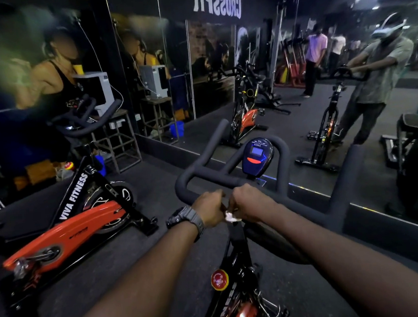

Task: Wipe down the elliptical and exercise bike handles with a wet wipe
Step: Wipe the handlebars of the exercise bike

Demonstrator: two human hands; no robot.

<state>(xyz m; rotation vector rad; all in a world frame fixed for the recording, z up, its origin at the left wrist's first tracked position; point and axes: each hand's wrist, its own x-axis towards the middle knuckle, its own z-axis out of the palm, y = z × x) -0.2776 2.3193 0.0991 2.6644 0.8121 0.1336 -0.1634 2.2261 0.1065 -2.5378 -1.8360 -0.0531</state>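
Right now both my hands meet at the lower centre of the frame, on the middle of the exercise bike handlebar (pixel 230 179), a black padded bar that loops up and away toward the mirror. My left hand (pixel 208 207), with a dark wristwatch (pixel 185 218) on the wrist, is curled over the centre bar, and my right hand (pixel 249 201) is curled over it just beside, knuckles nearly touching. Between them a small crumpled white wet wipe (pixel 230 216) shows; it seems pinched by my right fingers, though I cannot tell whether the left fingers also catch it. Just above my hands, right of centre, sits the blue bike console (pixel 257 156) with its small screen and an orange button. Below my arms, at the bottom centre, the bike frame carries a red resistance knob (pixel 219 280). A second bike, orange and black and lettered VIVA FITNESS (pixel 73 194), stands in the left half of the frame. The wall mirror (pixel 295 60) fills the upper right. To do this step well, I judge I should spread the wipe so more of it wraps the padding, steady the bar with my left hand, and drag the wipe outward in one slow pass along each arm, turning my wrist to reach the underside. The long forward horns and the curved loop around the console look untouched from here, so I would cover those too, keeping moisture off the screen.
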